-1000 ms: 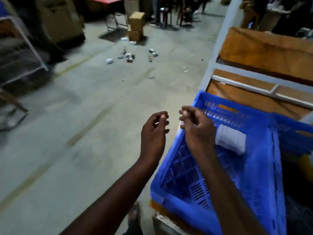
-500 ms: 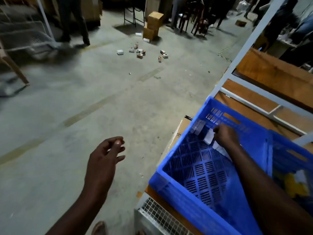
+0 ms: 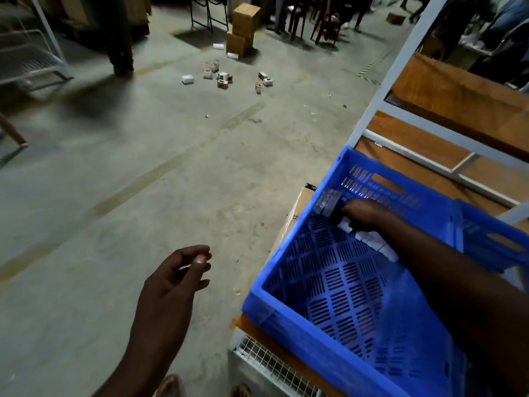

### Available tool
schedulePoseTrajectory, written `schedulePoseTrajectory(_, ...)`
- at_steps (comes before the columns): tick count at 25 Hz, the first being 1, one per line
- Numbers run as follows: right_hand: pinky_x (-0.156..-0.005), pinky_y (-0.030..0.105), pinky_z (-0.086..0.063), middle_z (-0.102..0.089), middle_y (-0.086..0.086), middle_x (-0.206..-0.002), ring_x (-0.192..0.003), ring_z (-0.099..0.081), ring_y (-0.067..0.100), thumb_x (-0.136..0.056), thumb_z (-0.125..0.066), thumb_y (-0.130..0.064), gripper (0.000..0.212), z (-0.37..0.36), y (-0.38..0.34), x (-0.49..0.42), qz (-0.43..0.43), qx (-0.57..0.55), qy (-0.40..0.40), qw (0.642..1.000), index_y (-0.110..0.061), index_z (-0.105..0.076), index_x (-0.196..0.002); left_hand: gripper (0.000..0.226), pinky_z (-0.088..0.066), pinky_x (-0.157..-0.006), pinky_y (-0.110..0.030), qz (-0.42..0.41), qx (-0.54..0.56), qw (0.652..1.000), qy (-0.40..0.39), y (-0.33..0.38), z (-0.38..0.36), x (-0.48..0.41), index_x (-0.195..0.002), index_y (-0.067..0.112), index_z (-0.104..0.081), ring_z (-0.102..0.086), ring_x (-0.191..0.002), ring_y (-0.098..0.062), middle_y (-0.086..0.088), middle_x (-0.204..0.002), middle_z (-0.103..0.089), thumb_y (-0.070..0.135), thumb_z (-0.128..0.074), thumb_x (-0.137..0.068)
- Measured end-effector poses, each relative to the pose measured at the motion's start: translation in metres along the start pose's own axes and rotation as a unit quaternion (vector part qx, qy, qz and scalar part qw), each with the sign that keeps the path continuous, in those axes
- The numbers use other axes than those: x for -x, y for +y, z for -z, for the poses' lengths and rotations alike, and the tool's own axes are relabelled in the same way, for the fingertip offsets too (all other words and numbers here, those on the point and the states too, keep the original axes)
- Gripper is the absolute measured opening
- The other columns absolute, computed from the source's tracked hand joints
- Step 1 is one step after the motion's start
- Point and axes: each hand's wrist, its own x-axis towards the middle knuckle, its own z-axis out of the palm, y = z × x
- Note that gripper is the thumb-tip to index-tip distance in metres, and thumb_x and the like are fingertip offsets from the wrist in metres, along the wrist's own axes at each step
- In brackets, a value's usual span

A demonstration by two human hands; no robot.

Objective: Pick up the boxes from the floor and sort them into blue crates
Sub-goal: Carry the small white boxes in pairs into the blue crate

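Left hand (image 3: 171, 282): hanging over bare floor, left of the crate, fingers loosely curled, nothing in it.

Right hand (image 3: 363, 214): down inside the blue crate (image 3: 315, 336), at its far corner. A small box (image 3: 326, 202) sits just past your fingertips, but both are blurred. I can't tell if you're pinching it or only nudging it.

A row of white boxes (image 3: 372, 242) runs back from that hand, under your forearm, along the crate wall. A second blue crate (image 3: 492, 233) is just right of your right forearm, butted against the first.

The remaining floor boxes (image 3: 220, 78) are well ahead of your left hand, scattered in front of the stacked cartons (image 3: 243, 27). They look like a mix of white and orange-printed.

Risks as I read them:
- Your forearm lies across the row. Drag it out low and you'll likely sweep the row crooked, so lift up first.
- If the corner box isn't flat against its neighbours, it may tip on the slotted floor once you let go.
- The two crates sit side by side, the pile is mixed and the light is dim. Grabbing handfuls invites a wrong-crate drop.
- The crate's near corner looks close to the edge above the wire mesh (image 3: 266, 359). Leaning on the rim could shift it.
- Someone's legs (image 3: 120, 38) stand left of the pile. Watch for them when you go over.
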Motion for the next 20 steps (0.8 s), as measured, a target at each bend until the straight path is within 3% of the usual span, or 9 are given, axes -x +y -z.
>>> schedulePoseTrajectory(1,-0.096,0.037,-0.05,-0.069,0.013,-0.131,-0.123,-0.065,0.031,-0.101,-0.061,-0.027,0.037,0.0,0.003,0.001,0.028,0.049,0.005,0.998,-0.011,-0.066,-0.134,0.019,-0.062,-0.09,-0.039,0.004,-0.002,1.0,-0.002,-0.003,0.0,0.001,-0.11,0.023,-0.08,-0.078,-0.103,-0.014,0.003,-0.109,-0.081,0.019,-0.062,-0.105)
schedulePoseTrajectory(3,-0.103,0.034,-0.046,-0.059,0.008,-0.148,-0.133,-0.058,0.029,-0.089,-0.077,-0.026,0.06,-0.001,0.007,0.005,0.036,0.044,-0.016,0.998,-0.02,-0.057,-0.146,0.019,-0.062,-0.091,-0.041,0.013,-0.009,1.0,-0.008,-0.009,0.0,0.002,-0.11,0.023,-0.08,-0.078,-0.104,-0.015,0.004,-0.109,-0.081,0.019,-0.062,-0.104)
schedulePoseTrajectory(5,-0.103,0.036,-0.047,-0.054,0.005,-0.151,-0.135,-0.053,0.029,-0.084,-0.08,-0.03,0.07,0.0,0.01,0.012,0.046,0.051,-0.038,0.997,-0.022,-0.053,-0.149,0.019,-0.062,-0.092,-0.043,0.018,-0.012,1.0,-0.012,-0.014,0.001,0.003,-0.11,0.021,-0.08,-0.078,-0.105,-0.016,0.004,-0.108,-0.081,0.017,-0.063,-0.104)
schedulePoseTrajectory(10,-0.09,0.04,-0.055,-0.061,-0.002,-0.134,-0.122,-0.057,0.026,-0.077,-0.084,-0.044,0.056,-0.001,0.015,0.02,0.062,0.032,0.031,0.997,-0.025,-0.067,-0.126,0.021,-0.068,-0.081,-0.034,0.01,-0.004,1.0,-0.022,-0.018,0.003,-0.006,-0.111,0.015,-0.079,-0.077,-0.107,-0.025,-0.004,-0.107,-0.082,0.008,-0.062,-0.103)
schedulePoseTrajectory(12,-0.083,0.037,-0.055,-0.068,-0.002,-0.122,-0.111,-0.064,0.025,-0.079,-0.082,-0.034,0.039,-0.003,0.02,0.03,0.056,0.003,0.038,0.998,-0.026,-0.071,-0.115,0.021,-0.065,-0.084,-0.028,0.008,0.004,0.999,-0.034,-0.017,0.0,-0.013,-0.112,0.011,-0.078,-0.076,-0.108,-0.03,-0.011,-0.111,-0.08,0.004,-0.06,-0.103)
schedulePoseTrajectory(14,-0.081,0.037,-0.059,-0.075,0.002,-0.109,-0.101,-0.072,0.026,-0.085,-0.069,-0.022,0.025,-0.018,0.025,0.032,0.021,-0.033,0.035,0.999,-0.025,-0.074,-0.11,0.021,-0.064,-0.083,-0.03,0.006,0.007,0.999,-0.04,-0.015,-0.004,-0.016,-0.113,0.007,-0.077,-0.075,-0.109,-0.034,-0.017,-0.112,-0.078,0.002,-0.06,-0.103)
schedulePoseTrajectory(17,-0.075,0.04,-0.061,-0.076,0.0,-0.099,-0.091,-0.075,0.025,-0.082,-0.058,-0.016,0.031,-0.078,0.048,0.007,-0.005,-0.056,0.068,0.996,-0.026,-0.068,-0.109,0.02,-0.067,-0.086,-0.047,0.003,0.008,0.999,-0.044,-0.012,-0.013,-0.018,-0.112,0.008,-0.077,-0.075,-0.109,-0.035,-0.015,-0.11,-0.079,0.002,-0.06,-0.103)
schedulePoseTrajectory(20,-0.075,0.038,-0.06,-0.071,-0.01,-0.11,-0.102,-0.066,0.018,-0.075,-0.066,-0.01,0.049,-0.096,0.051,0.006,-0.001,-0.054,0.102,0.993,-0.032,-0.064,-0.119,0.02,-0.06,-0.094,-0.053,0.006,0.011,0.999,-0.049,-0.012,-0.017,-0.021,-0.111,0.011,-0.079,-0.076,-0.108,-0.032,-0.011,-0.107,-0.08,0.004,-0.062,-0.102)
